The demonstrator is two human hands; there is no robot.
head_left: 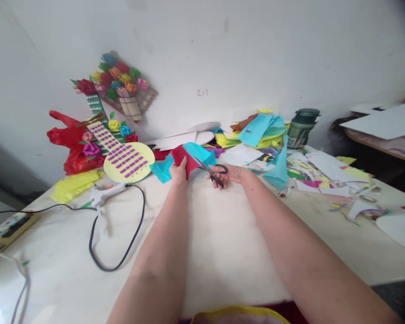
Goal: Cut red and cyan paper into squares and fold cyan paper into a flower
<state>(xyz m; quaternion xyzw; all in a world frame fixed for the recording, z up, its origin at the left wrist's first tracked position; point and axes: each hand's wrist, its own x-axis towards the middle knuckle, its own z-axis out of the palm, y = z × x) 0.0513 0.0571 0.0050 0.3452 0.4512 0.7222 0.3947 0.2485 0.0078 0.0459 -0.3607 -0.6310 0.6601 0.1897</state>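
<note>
Folded red paper [185, 159] is gripped in my left hand [178, 171], fingers closed on its left side. My right hand [222, 174] has its fingers through the handles of black-handled scissors [217, 174]. Their blades point left and reach the right edge of the red paper; whether they are cutting into it I cannot tell. Blue crepe paper [200, 154] lies behind and on both sides of the red paper. Just left of it rests a round yellow paper piece with a long neck [131, 161], covered in purple strips.
A glue gun [106, 194] with a looping black cord lies to the left, near a power strip [10, 229]. Paper flowers [116, 78] lean on the wall. A green bottle [303, 128] stands behind white and coloured paper scraps [330, 173] on the right.
</note>
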